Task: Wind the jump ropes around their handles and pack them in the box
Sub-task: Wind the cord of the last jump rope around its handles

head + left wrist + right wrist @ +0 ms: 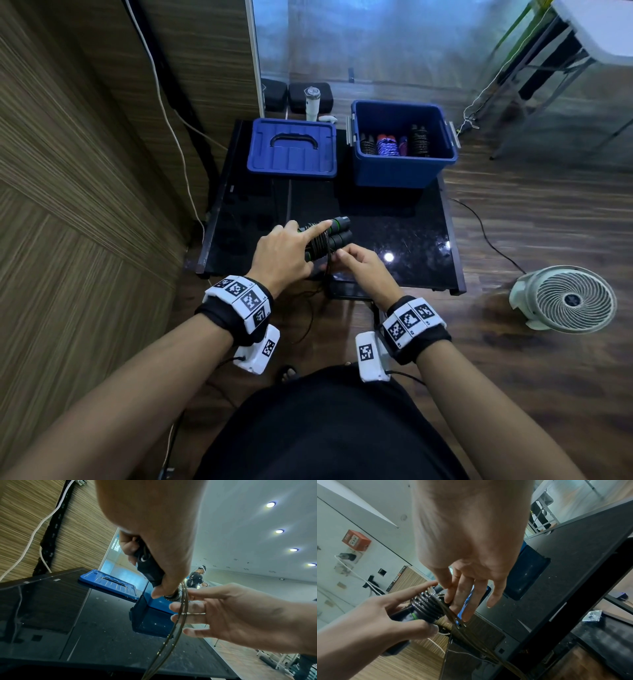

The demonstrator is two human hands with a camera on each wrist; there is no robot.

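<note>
My left hand grips two black jump-rope handles with green rings, held side by side above the black table, with the index finger laid straight along them. Black rope is coiled around the handles. My right hand is just right of them and pinches the loose rope between thumb and forefinger, the other fingers straight. The remaining rope hangs below the table's front edge. The open blue box at the back right holds several wound ropes.
The blue lid lies left of the box. Behind the lid stands a white bottle. A white fan sits on the floor to the right. A wooden wall runs along the left. A dark flat object lies at the table's front edge.
</note>
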